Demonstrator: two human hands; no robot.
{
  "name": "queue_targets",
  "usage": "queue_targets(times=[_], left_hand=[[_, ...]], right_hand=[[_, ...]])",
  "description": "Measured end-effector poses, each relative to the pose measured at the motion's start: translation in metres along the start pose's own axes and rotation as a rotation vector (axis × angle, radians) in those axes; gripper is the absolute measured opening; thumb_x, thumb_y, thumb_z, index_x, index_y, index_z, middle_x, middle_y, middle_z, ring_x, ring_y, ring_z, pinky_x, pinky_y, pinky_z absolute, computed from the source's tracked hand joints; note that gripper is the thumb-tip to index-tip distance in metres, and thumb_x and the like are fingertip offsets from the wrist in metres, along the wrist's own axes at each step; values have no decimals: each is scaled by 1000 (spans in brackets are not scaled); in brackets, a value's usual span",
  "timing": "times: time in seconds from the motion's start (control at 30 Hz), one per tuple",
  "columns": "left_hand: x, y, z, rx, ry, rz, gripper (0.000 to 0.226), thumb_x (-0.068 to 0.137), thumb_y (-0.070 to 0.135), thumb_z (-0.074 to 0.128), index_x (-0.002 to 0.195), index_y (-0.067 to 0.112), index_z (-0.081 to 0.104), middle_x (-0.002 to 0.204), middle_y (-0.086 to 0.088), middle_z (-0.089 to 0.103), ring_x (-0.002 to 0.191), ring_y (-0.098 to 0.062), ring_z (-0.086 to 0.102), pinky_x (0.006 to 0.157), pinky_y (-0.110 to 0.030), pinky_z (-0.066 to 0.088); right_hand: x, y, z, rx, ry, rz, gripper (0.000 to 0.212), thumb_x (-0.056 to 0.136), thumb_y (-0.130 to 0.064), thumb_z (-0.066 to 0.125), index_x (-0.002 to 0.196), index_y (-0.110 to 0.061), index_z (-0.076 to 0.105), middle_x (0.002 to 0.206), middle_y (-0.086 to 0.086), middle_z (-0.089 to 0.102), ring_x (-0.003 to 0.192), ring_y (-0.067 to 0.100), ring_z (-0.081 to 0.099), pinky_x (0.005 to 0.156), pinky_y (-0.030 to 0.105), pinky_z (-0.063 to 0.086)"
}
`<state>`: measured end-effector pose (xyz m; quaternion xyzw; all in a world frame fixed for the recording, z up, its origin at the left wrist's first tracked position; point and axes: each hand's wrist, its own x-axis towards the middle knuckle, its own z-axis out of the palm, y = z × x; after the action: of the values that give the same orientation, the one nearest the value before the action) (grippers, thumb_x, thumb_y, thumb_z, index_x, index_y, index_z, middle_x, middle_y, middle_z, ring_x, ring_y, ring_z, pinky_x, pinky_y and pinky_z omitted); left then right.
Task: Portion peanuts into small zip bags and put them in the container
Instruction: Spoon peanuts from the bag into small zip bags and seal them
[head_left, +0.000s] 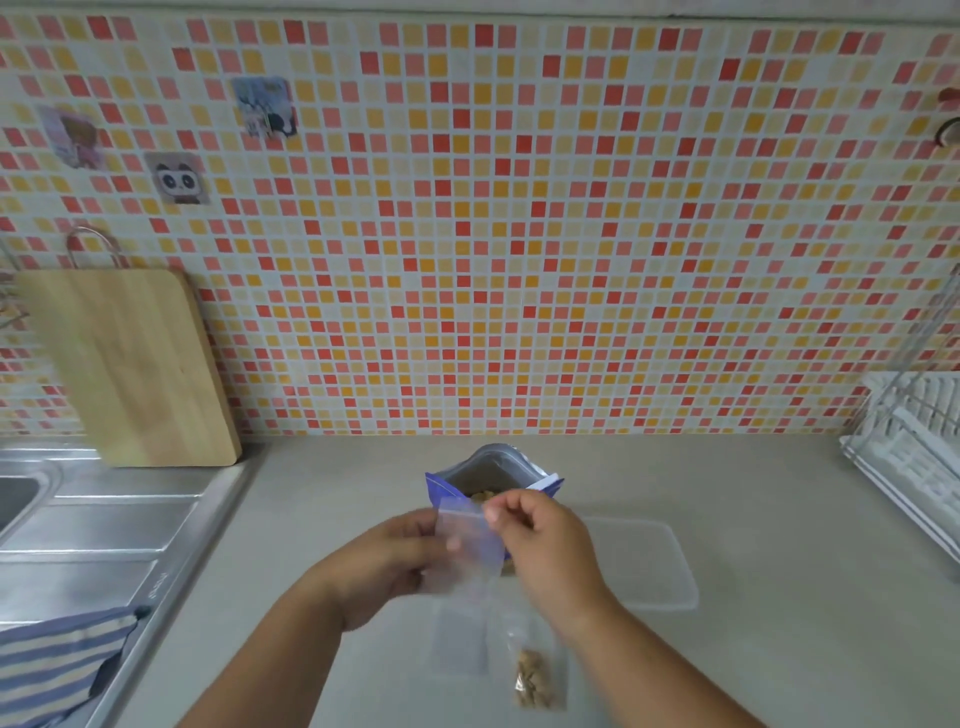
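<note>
My left hand and my right hand both pinch a small clear zip bag above the counter; it looks empty. Just behind it stands the big blue peanut bag, open at the top with peanuts showing inside. On the counter near me lies a small zip bag with peanuts, and beside it on the left a flat empty zip bag. A clear plastic container sits to the right of my right hand.
A steel sink and drainboard fill the left, with a striped cloth over the edge. A wooden cutting board leans on the tiled wall. A white dish rack stands at the far right.
</note>
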<state>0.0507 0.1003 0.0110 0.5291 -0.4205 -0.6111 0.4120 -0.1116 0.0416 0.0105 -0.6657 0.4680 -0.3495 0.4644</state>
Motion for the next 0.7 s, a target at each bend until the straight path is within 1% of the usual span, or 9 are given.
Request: queue_targets(times=[0.07,0.13,0.2,0.27,0.37,0.47,0.53,0.6,0.7], left_hand=[[5,23,5,0,18,78,33,77,28,61,107,17,70,107,-5,72,97,-19,67,81,-28,52],[12,43,10,10,72,113,35,80,40,60,106,20,71,110,-7,72,104,-24,66,86,-32,52],[20,57,13,-38,116,97,40,80,51,58,102,21,74,106,-7,73,99,-24,68,87,-35,50],[27,67,15,-65,136,99,41,77,46,59,101,17,74,104,-8,74,97,-22,68,84,-35,52],[37,74,18,82,273,169,10,81,19,69,87,17,78,95,-11,75,95,-27,67,82,-38,55],[46,74,21,194,417,243,6,79,16,73,75,17,76,80,-8,74,79,-21,67,73,-36,55],[48,72,23,349,539,299,10,77,20,75,68,18,71,69,-2,70,67,-15,62,68,-32,50],[48,70,25,518,635,369,19,75,25,77,62,21,63,62,4,63,60,-12,56,62,-27,45],[49,67,27,737,704,483,29,74,29,76,58,29,52,63,9,59,64,-9,55,59,-24,44]], right_hand=[[10,-15,-8,-65,11,-84,29,89,-18,60,67,-36,59,75,-12,66,73,5,60,70,18,47],[21,-25,-15,-103,34,-142,28,90,-18,60,70,-36,58,76,-13,64,75,4,59,68,12,44],[31,-30,-21,-126,64,-196,17,91,-16,59,78,-28,63,78,-14,64,76,1,58,66,5,41],[41,-33,-26,-134,92,-243,11,90,-16,59,85,-21,67,81,-12,65,78,3,59,69,7,43],[48,-39,-30,-81,76,-256,16,90,-17,60,81,-29,64,80,-15,66,79,0,60,70,9,44],[49,-45,-33,-26,107,-246,26,88,-18,63,79,-42,57,83,-18,64,77,2,60,68,8,45],[47,-49,-35,43,131,-245,21,86,-21,65,77,-40,60,84,-16,66,76,8,60,70,13,47],[44,-52,-36,60,111,-237,19,86,-25,65,72,-36,63,81,-14,67,76,7,61,70,14,45],[42,-56,-34,-42,31,-178,20,88,-28,62,70,-37,64,80,-17,67,79,-2,60,66,7,41]])
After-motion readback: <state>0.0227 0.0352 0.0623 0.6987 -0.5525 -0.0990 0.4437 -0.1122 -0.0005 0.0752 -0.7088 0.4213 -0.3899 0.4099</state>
